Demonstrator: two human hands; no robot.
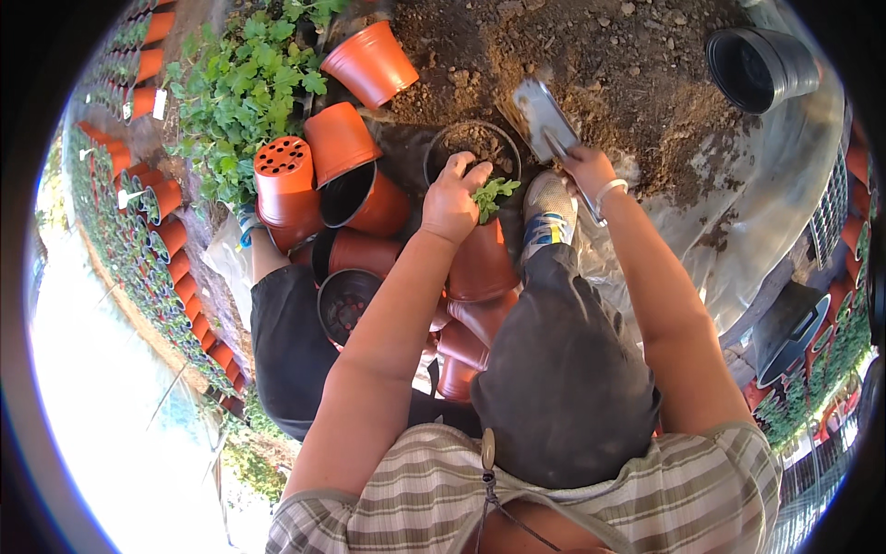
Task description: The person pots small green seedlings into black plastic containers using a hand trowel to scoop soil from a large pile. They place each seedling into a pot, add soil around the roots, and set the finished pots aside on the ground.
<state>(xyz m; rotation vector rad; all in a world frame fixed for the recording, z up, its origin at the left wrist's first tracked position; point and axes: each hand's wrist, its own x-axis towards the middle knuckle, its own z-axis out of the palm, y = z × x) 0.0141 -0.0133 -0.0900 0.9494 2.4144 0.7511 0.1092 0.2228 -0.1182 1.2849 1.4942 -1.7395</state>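
Observation:
Soil partly fills a dark-rimmed pot (472, 138) that stands in front of me. My left hand (450, 201) reaches to its near rim, fingers bent in a pinch over the soil. A small green seedling (496, 196) sticks out from that hand on its right side; the fingers hide its stem and roots. To the right of the pot, my right hand (589, 172) is closed round a grey metal scoop (543, 115). Its flat blade lies over the loose brown soil (618, 65), close to the pot.
Several orange pots (371, 65) lie tipped and stacked at the left and between my legs. Leafy green plants (245, 102) crowd the far left. A black pot (761, 69) lies on its side at the far right, beside clear plastic sheeting (738, 249). My shoe (551, 208) is beside the pot.

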